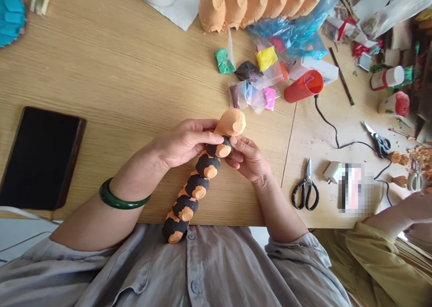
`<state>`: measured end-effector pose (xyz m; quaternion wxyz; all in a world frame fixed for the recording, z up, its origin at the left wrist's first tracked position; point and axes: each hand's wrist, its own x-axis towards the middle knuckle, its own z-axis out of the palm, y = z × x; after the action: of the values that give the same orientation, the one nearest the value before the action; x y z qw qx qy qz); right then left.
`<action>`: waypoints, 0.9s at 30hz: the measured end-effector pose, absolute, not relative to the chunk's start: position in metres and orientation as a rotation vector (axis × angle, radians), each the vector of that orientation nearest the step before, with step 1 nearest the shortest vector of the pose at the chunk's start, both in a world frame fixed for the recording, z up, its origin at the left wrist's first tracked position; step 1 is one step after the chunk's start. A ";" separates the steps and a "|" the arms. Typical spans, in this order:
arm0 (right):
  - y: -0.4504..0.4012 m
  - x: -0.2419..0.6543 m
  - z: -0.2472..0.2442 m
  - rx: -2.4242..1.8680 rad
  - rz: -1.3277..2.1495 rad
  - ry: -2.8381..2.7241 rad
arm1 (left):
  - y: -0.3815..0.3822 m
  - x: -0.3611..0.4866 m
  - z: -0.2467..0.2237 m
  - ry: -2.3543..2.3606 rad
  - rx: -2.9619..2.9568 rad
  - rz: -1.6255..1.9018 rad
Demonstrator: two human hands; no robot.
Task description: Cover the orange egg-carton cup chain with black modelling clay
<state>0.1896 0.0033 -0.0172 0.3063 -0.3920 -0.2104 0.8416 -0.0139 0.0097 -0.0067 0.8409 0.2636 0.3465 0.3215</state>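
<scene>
A joined row of orange clay lumps with black clay patches [196,185] slants from the table edge near my shirt up to my hands. Its uppermost lump [232,121] is larger and plain orange. My left hand [189,140] grips the row from the left, the thumb lying across the topmost black patch. On the other side, my right hand [249,156] pinches that same patch between thumb and fingers. Whether a loose bit of clay is under the fingertips cannot be seen. Small bags of coloured clay [266,58] lie beyond my hands.
A similar plain orange row [256,5] stands at the back on blue plastic. To the right are a red cup [303,86], black-handled scissors [306,187] and a cord. A dark tablet [40,158] lies left. Another person's arm [394,212] rests at far right.
</scene>
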 end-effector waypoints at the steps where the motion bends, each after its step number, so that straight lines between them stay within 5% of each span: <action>1: 0.003 0.190 -0.017 -1.042 2.226 -0.558 | 0.010 -0.014 -0.007 0.724 0.563 0.681; 27: -0.005 0.179 -0.014 -1.008 2.170 -0.542 | 0.010 -0.016 -0.003 0.705 0.578 0.663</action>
<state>0.1794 -0.0050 -0.0139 0.3373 -0.3869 -0.2078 0.8327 -0.0156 0.0100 -0.0028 0.8453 0.2740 0.3342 0.3141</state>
